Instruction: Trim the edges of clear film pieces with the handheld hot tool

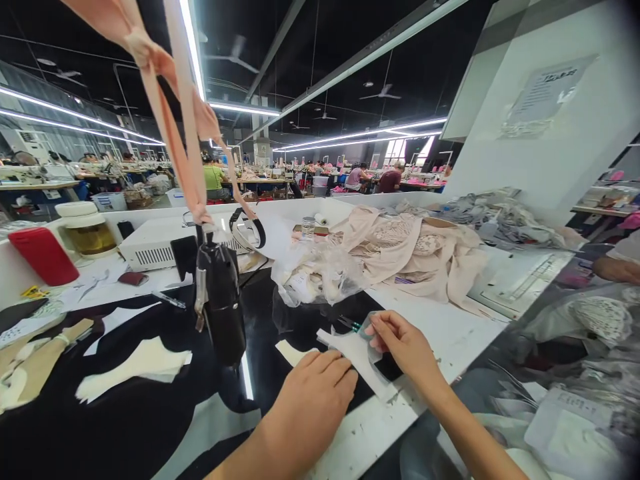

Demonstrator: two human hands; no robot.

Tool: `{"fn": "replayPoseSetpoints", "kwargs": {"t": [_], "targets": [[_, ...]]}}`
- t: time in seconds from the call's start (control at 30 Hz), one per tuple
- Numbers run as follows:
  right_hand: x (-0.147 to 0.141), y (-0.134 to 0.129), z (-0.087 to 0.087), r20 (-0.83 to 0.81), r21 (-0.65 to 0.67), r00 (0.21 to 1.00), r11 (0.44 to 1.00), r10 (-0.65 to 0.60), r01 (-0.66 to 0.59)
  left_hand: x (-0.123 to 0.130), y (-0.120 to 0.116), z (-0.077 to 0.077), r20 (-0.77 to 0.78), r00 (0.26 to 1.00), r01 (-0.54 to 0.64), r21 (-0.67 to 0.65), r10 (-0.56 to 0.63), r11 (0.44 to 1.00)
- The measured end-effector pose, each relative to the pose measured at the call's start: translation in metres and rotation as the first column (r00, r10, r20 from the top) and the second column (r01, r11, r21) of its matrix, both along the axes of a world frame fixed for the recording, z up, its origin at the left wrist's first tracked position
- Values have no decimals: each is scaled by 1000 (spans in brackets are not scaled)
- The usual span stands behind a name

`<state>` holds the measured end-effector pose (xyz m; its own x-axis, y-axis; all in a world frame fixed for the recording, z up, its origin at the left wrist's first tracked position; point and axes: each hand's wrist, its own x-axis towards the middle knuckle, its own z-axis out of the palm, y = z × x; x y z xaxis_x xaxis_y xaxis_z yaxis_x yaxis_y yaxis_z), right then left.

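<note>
My right hand (403, 343) is closed in a pinch on the edge of a translucent sheet piece (371, 323). Beneath that sheet, a white cut piece (357, 357) with curved edges lies slanting across the front of the black tabletop. My left hand (315, 400) rests palm down at the white piece's left side, its fingers bent and pressed together. Their tips are hidden, so what they hold cannot be made out. Beyond the left knuckles shows a cream cut piece (293, 352). Pens (350, 324) lie just behind the white piece.
A black upright device (220, 300) hangs by a knotted peach strip. Cream cut pieces (135, 367) and a grey translucent piece (210, 430) lie left. Clear plastic bags (317, 267) and beige lace fabric (410, 243) are piled behind. Bagged goods (575, 393) stand right of the table edge.
</note>
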<state>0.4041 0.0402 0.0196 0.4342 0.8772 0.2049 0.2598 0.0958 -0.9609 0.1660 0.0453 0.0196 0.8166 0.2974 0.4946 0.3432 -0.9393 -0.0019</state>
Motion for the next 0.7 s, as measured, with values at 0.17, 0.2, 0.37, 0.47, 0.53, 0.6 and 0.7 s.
{"fn": "replayPoseSetpoints", "kwargs": {"t": [0.17,0.2,0.37,0.47,0.53,0.6,0.7], "targets": [[-1,-2,2,-51,28,999,1000,-3,4,33,20,-5,-134,987,-96,-91,84,991],[-1,-3,2,-66,44,998,999,-14,17,36,22,-7,-141,986,-103,-106,88,989],[-1,-13,14,-190,226,968,952,-166,207,38,28,-10,-156,984,-120,-207,89,971],[-9,-23,26,-229,274,964,941,-139,200,33,27,-2,-132,988,-117,-294,81,949],[-19,-31,32,-212,250,976,963,-46,100,25,24,6,-92,993,-104,-357,76,928],[-32,-39,34,-189,203,980,979,63,-24,14,19,14,-42,996,-91,-418,81,904],[-55,-50,33,-183,122,954,968,239,-219,-9,7,21,152,975,1,-728,160,685]]}}
